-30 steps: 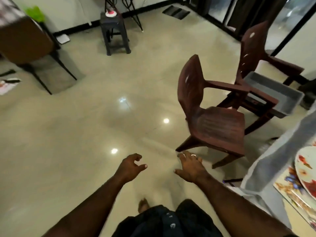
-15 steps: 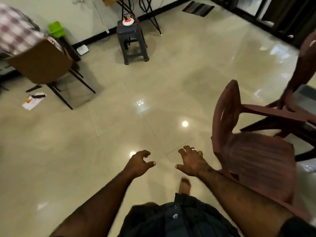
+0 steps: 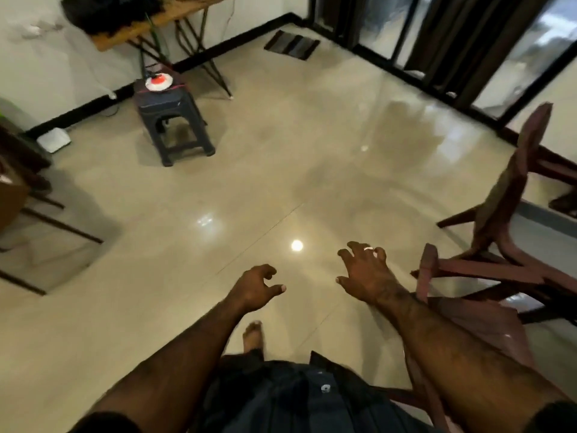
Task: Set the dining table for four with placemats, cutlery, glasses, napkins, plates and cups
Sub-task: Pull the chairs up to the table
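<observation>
Both hands are out in front of me over bare floor (image 3: 281,170), and neither has anything in it. Left hand (image 3: 254,287) hangs with fingers loosely curled, thumb out, gripping nothing. Right hand (image 3: 363,275) is spread, fingers apart and a little bent, a ring on one finger, also carrying nothing. One bare foot (image 3: 253,334) shows below, between the arms.

Where's the tableware? Not in this view. No table, no placemats, cutlery, glasses, napkins, plates or cups anywhere I can see, so I can't say where they lie from here. What I do have: a brown chair (image 3: 505,195) at right, a second chair (image 3: 468,314) just under my right forearm, a dark stool (image 3: 175,120) near the wall with a red-and-white round thing (image 3: 158,81) on top, a wooden stand (image 3: 162,23) behind it, a white box (image 3: 53,140) by the skirting, a striped mat (image 3: 292,44) at the glass doors.

My read: I'm between fetches, empty-handed, crossing the room. Judging ahead on handling: plates and cups are stiff, fairly heavy and breakable, so I'd take a plate by its rim with both hands under it, a cup by its handle or round the body. Glasses are slick and fragile, grip low on the wall, one at a time. Cutlery is hard and light, pinch the handles. Napkins and placemats are limp or flat, take an edge.

Writing or brands: nothing legible anywhere, the picture is too soft.
</observation>
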`<state>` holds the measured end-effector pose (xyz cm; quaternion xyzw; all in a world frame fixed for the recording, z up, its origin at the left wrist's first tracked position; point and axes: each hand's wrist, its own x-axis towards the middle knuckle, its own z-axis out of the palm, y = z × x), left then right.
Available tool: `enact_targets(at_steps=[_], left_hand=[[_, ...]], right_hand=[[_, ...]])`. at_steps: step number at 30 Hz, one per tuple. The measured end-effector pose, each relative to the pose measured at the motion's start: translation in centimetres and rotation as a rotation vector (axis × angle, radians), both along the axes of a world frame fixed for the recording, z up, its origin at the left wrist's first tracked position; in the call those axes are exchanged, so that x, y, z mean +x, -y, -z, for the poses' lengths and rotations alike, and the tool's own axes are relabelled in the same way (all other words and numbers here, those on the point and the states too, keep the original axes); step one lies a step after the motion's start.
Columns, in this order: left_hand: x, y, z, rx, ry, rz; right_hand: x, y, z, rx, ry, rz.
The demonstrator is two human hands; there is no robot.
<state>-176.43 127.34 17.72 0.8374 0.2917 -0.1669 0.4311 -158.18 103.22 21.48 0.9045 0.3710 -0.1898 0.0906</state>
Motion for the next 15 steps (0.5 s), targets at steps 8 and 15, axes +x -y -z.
enact_targets(at_steps=[8,15], left_hand=[[25.6,-0.1,-4.6,0.042,0.1,0.602],[37.0,13.8,-4.4,0.029,0.269,1.214]], right_hand=[[9.6,6.1,-4.0,0.278,0.132,0.68],[6.5,13.4,-1.9,0.565,-0.091,1.199]])
